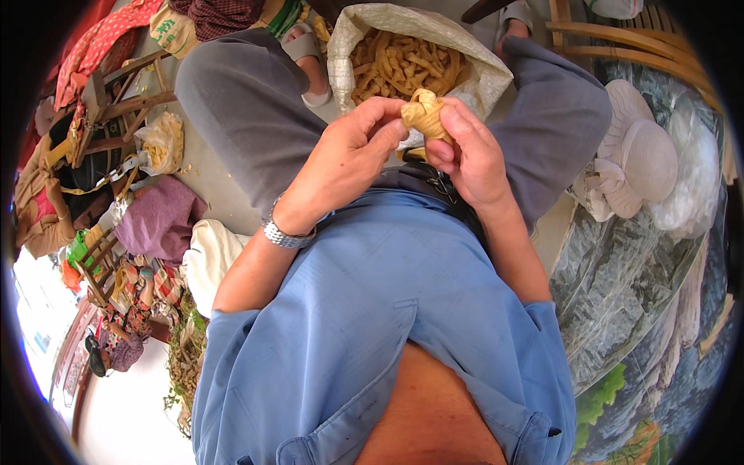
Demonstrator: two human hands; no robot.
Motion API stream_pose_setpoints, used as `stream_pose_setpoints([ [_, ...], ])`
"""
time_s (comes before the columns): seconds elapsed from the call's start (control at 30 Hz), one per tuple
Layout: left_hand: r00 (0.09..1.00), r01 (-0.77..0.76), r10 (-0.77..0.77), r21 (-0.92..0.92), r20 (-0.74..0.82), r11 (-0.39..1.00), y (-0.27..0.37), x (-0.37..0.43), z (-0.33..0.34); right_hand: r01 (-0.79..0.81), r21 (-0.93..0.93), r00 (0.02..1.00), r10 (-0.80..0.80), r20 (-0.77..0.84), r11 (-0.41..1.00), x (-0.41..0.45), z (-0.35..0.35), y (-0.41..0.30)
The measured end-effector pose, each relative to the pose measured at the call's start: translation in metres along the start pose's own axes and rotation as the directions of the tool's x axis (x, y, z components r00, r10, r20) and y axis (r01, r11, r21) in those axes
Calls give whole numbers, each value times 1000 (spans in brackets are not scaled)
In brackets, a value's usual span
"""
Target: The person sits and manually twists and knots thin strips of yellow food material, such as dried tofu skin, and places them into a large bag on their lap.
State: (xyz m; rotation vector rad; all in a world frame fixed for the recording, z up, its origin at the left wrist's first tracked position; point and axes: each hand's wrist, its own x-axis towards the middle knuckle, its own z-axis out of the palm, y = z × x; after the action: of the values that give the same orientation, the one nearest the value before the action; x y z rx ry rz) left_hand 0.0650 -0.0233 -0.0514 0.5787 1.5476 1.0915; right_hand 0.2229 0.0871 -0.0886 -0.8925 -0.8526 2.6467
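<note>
Above my lap, my right hand (474,145) grips a tight, wrapped bundle of yellowish-tan strips (427,116), thumb on its side and fingers curled beneath. My left hand (354,148), with a metal-banded watch on the wrist, meets the bundle's other side, thumb and forefinger close together at its edge. Whether a strand lies between those two fingertips cannot be told. Just beyond both hands, a white woven sack (354,58) stands between my knees with its mouth rolled back. Many similar tan pieces (407,64) fill it. Part of the sack's near side is hidden by my hands.
Wooden stools (131,107), a clear plastic bag of yellow pieces (158,145) and purple cloth (160,218) are at the left. Other people sit farther left. A pale sun hat (645,151) lies at the right, beside clear plastic (691,168). Bamboo or wooden chair parts (628,40) are at the upper right.
</note>
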Motion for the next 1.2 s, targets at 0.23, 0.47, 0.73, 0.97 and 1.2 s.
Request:
stream_pose_setpoints([
  [0.23, 997, 53, -67, -297, -36, 953, -4, 10, -8, 79, -375, 997, -76, 23, 924, -4, 12, 3],
  [0.47, 993, 19, -72, -466, -97, 885, -3, 4, -35, -12, -550, 1000, 12, -4, 835, -13, 2, -12],
  [0.73, 981, -171, 189, 255, -49, 952, 3, 3, -51, 100, -777, 986, -165, -5, 622, -24, 6, -17],
  [0.97, 868, -496, 338, 672, 364, 549, 5, -3, -25, 150, -849, 986, -135, 93, 507, -15, 17, -13],
  [1.2, 883, -183, -32, 407, 468, 895, -1, -17, -34, 157, -911, 987, -35, 155, 381, -33, -4, -15],
])
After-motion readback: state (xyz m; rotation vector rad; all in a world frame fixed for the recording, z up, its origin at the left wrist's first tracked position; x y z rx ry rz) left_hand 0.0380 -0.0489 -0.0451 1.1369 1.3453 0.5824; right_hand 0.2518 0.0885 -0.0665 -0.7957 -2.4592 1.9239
